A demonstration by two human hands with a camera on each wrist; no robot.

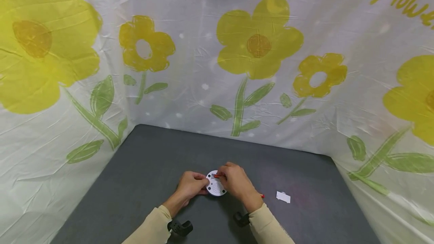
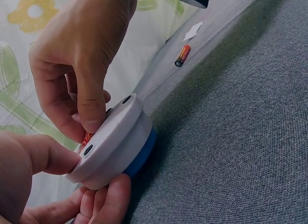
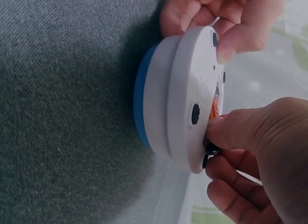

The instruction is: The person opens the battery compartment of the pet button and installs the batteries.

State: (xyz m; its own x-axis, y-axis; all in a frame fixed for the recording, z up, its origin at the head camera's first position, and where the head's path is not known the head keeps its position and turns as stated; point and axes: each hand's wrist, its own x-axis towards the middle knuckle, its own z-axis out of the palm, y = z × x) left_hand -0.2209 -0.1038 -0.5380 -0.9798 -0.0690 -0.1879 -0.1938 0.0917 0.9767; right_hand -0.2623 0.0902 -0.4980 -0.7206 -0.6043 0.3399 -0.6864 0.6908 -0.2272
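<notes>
A round white device (image 1: 215, 189) with a blue lower side lies with its battery compartment, small holes and black rubber feet facing up. My left hand (image 1: 190, 186) grips its left rim, thumb on top and fingers under the edge in the left wrist view. At the compartment, my right hand (image 1: 236, 183) pinches a red battery (image 3: 214, 107) between thumb and fingers. Part of that battery sits in the slot and the rest is hidden by the fingertips. A loose red and black battery (image 2: 182, 56) lies on the table beyond, mostly behind the right wrist in the head view.
On the dark grey table (image 1: 169, 150), a small white battery cover (image 1: 283, 197) lies right of the right hand. Each wrist wears a black band, one being the left wristband (image 1: 179, 227). A flower-print curtain (image 1: 200, 67) encloses the back and sides.
</notes>
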